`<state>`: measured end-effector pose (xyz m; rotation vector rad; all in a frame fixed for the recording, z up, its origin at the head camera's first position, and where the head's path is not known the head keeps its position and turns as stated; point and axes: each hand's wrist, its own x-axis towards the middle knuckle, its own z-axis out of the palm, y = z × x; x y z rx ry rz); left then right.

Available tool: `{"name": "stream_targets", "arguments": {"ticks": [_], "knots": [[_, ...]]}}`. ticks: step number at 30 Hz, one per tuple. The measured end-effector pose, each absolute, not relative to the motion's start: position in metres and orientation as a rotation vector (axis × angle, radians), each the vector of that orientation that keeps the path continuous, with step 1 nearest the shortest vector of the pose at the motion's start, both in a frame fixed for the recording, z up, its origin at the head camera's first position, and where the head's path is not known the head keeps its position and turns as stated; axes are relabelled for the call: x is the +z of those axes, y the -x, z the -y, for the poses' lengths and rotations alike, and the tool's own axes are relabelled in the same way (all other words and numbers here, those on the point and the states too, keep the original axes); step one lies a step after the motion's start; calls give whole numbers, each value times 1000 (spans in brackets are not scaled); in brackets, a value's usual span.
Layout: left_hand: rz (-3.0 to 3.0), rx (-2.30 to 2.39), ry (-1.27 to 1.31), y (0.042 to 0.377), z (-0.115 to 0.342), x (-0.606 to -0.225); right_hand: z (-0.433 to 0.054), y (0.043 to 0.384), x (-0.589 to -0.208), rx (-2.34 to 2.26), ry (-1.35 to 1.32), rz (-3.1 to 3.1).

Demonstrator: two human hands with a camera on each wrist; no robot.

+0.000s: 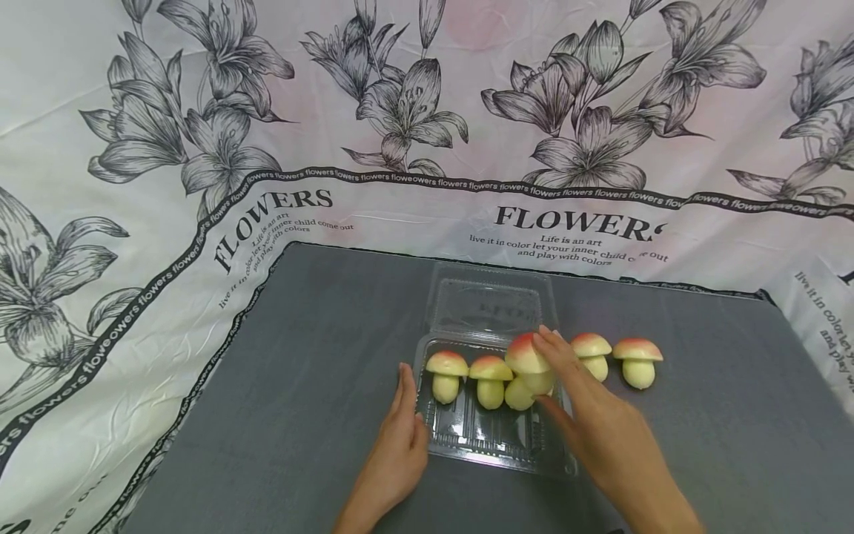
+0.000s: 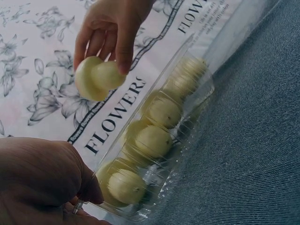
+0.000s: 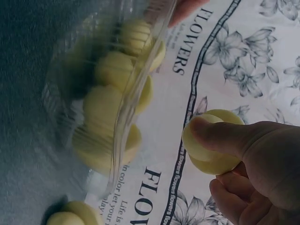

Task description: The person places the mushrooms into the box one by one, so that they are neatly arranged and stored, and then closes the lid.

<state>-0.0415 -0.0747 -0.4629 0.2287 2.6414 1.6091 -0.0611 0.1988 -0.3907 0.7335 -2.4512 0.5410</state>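
Head view is showing your right hand holding a mushroom-shaped piece — red-and-yellow domed cap, pale yellow-green stem, smooth surface — above a clear, ribbed plastic box. Your grip is probably relying on small contact patches against that rounded surface, so a slipping thumb could be letting it fall onto the row of matching mushroom pieces inside the box, knocking them askew. Your left hand is pinching the box's rim between thumb and fingers; an uneven pull there could be tipping what is looking like a light box and sending its row sliding. Two loose mushroom pieces are lying near the box, on the side away from your left hand, where a sweeping right wrist might be bumping them. As for the fingers, your right thumb is resting on the stem while curled fingers are backing the cap — the piece is sitting between them, clear of the box's rim.
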Motion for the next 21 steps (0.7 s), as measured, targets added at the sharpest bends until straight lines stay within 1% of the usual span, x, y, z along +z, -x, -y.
{"name": "stream_targets", "arguments": {"ticks": [21], "knots": [[-2657, 1605, -218, 43, 74, -465, -175, 59, -408, 547, -834, 2508]]}}
